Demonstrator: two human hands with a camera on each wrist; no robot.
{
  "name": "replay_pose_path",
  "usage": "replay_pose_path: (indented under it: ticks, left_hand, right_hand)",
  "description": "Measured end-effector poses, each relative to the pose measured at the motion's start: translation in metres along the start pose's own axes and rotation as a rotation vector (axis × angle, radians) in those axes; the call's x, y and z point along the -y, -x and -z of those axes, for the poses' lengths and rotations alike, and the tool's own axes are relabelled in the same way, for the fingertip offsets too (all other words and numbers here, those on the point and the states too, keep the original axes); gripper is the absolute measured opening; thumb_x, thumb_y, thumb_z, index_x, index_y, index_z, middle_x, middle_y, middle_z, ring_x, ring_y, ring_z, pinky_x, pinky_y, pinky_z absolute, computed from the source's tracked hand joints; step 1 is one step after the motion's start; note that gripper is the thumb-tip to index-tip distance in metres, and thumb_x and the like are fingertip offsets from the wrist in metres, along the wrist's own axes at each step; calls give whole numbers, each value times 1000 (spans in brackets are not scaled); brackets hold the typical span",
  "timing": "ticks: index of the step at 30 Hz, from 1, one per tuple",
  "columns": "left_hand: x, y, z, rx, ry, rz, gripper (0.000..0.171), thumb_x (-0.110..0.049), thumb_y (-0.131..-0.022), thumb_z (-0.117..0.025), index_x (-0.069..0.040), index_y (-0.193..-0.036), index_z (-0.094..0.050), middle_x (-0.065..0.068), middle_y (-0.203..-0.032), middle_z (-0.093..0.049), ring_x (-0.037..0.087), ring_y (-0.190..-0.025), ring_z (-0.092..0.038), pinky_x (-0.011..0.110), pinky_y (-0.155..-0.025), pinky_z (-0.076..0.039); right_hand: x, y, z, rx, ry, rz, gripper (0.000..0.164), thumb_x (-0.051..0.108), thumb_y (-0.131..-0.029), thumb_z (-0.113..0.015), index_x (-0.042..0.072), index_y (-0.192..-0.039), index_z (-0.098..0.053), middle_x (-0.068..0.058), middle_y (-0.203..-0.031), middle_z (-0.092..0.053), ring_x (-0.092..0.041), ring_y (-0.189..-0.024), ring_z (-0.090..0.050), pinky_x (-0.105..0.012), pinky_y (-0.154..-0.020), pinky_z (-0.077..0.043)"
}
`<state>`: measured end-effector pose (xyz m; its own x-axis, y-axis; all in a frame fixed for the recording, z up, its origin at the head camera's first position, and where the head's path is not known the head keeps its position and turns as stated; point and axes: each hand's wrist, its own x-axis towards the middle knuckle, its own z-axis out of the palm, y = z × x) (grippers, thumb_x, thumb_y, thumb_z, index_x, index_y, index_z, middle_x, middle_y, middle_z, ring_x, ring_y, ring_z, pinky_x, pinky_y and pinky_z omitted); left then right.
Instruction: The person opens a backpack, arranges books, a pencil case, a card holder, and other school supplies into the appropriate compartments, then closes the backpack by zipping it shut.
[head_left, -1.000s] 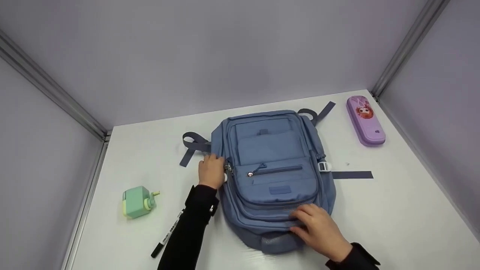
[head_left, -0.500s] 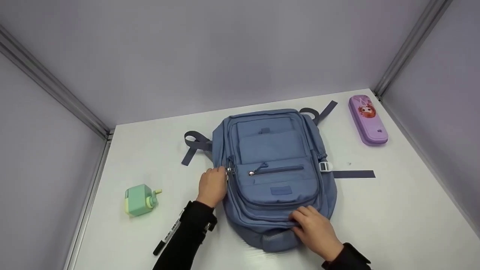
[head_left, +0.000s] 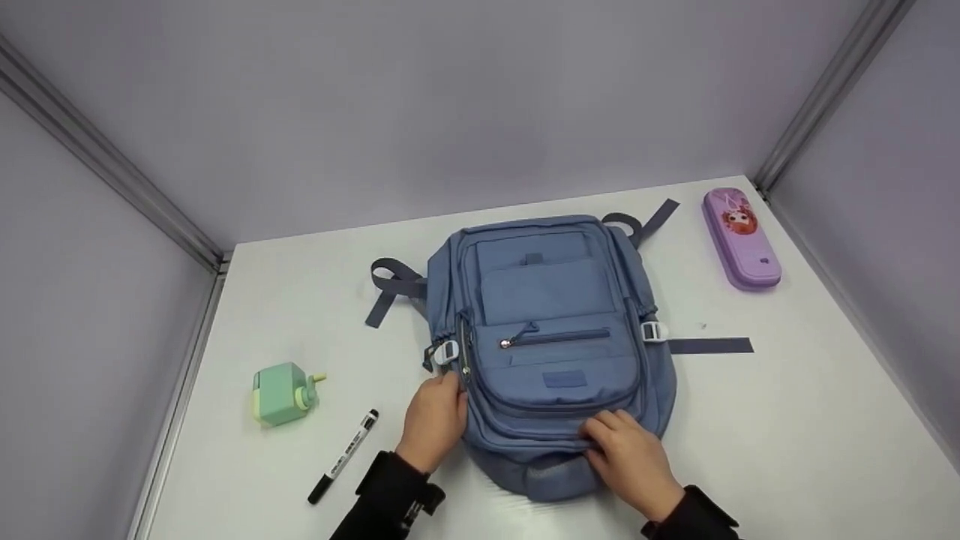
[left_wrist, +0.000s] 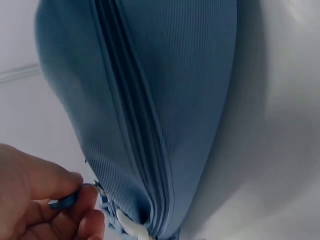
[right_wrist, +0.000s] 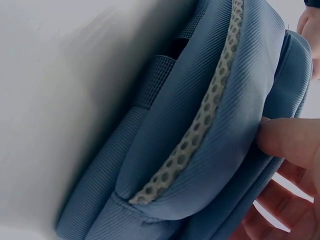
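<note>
A blue backpack (head_left: 551, 292) lies front side up on the white table, its bottom toward me. At its left side my left hand (head_left: 435, 420) is just below a white buckle (head_left: 447, 352). In the left wrist view, the thumb and a finger of that hand pinch a small blue zipper pull (left_wrist: 64, 201). My right hand (head_left: 631, 461) grips the fabric at the lower front edge of the bag. The right wrist view has its thumb (right_wrist: 290, 140) pressed on the blue fabric, with the other fingers partly hidden behind the fold.
On the left stands a green crank pencil sharpener (head_left: 281, 394), with a black-and-white marker (head_left: 343, 456) nearer to me. A purple pencil case (head_left: 742, 238) lies at the back right. Dark straps (head_left: 711, 346) stick out from the bag's sides.
My left hand has slid down the bag's left side toward me, uncovering the white buckle. The marker, earlier partly under the sleeve, is in full view. My right hand stays nearly in place.
</note>
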<state>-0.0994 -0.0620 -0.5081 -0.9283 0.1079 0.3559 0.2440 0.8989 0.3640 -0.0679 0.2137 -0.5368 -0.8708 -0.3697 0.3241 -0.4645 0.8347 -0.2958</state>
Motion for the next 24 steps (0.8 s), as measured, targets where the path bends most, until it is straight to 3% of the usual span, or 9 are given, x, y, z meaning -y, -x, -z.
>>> replay_pose_path:
  ticks: [5, 12, 16, 24]
  left_hand:
    - [-15, 12, 5, 7, 49, 14, 21, 0, -80, -73, -7, -75, -54, 6, -68, -60, 23, -64, -59, 34, -58, -46]
    - [-40, 27, 15, 105, 108, 20, 18, -2, -84, -72, -8, -80, -56, 2, -71, -60, 19, -67, -59, 31, -60, -46]
    - [-55, 33, 14, 152, 123, -5, 20, -4, -85, -71, -10, -79, -54, 2, -70, -60, 18, -67, -58, 30, -61, -45]
    - [-81, 40, 7, 172, 147, -65, 20, -5, -86, -71, -12, -80, -53, 1, -72, -62, 17, -70, -59, 28, -64, -46]
  right_hand:
    - [1, -1, 0, 12, 3, -13, 33, 5, -65, -87, 21, -84, -65, 7, -85, -64, -12, -80, -59, -30, -69, -53]
    - [2, -1, -1, 8, -6, -27, 33, 3, -65, -86, 20, -83, -64, 6, -85, -64, -12, -79, -58, -31, -69, -52]
    - [2, 0, -2, -46, 1, -5, 34, 2, -63, -87, 19, -82, -64, 5, -83, -64, -12, -78, -57, -31, -68, -52]
    - [4, 2, -7, -232, -7, 41, 41, -4, -53, -90, 15, -74, -61, 3, -78, -62, -12, -72, -59, -30, -64, -53]
